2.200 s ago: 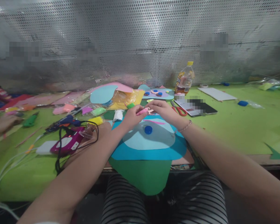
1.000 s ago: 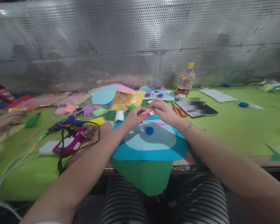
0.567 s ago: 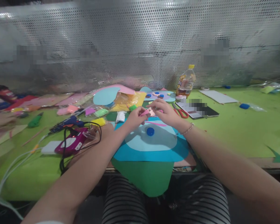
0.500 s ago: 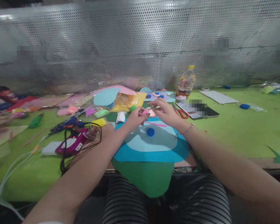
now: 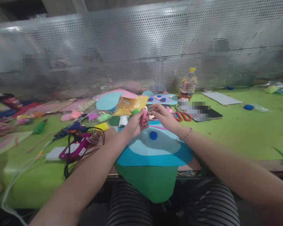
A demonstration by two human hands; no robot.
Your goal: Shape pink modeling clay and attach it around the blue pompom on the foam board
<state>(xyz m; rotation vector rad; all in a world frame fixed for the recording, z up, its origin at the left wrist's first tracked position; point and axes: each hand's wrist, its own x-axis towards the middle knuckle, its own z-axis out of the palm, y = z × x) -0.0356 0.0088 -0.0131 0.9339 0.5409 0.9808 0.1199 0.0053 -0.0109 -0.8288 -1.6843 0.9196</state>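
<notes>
My left hand (image 5: 136,123) is closed around a small pink piece of modelling clay (image 5: 144,116), held upright with a paler tip. Just to its right, my right hand (image 5: 163,114) hovers with fingers apart and slightly bent, apparently holding nothing. Under both hands lies a light blue paper shape (image 5: 155,147) on a larger blue sheet (image 5: 134,160), with green paper (image 5: 151,180) hanging over the table edge. A blue clay disc (image 5: 153,135) rests on the light blue paper. Behind it, a thin pink strip (image 5: 158,127) is partly hidden by my right hand.
Red-handled scissors (image 5: 182,116), a phone (image 5: 206,113) and a bottle (image 5: 188,84) are to the right. On the left are a glue gun (image 5: 69,128), a purple power strip (image 5: 76,147) with cables, and bagged clay (image 5: 104,117). Another person's hand (image 5: 2,129) shows at far left.
My left hand has turned, so the pink clay now stands upright instead of lying sideways. My right hand has shifted slightly lower. The view has moved a little.
</notes>
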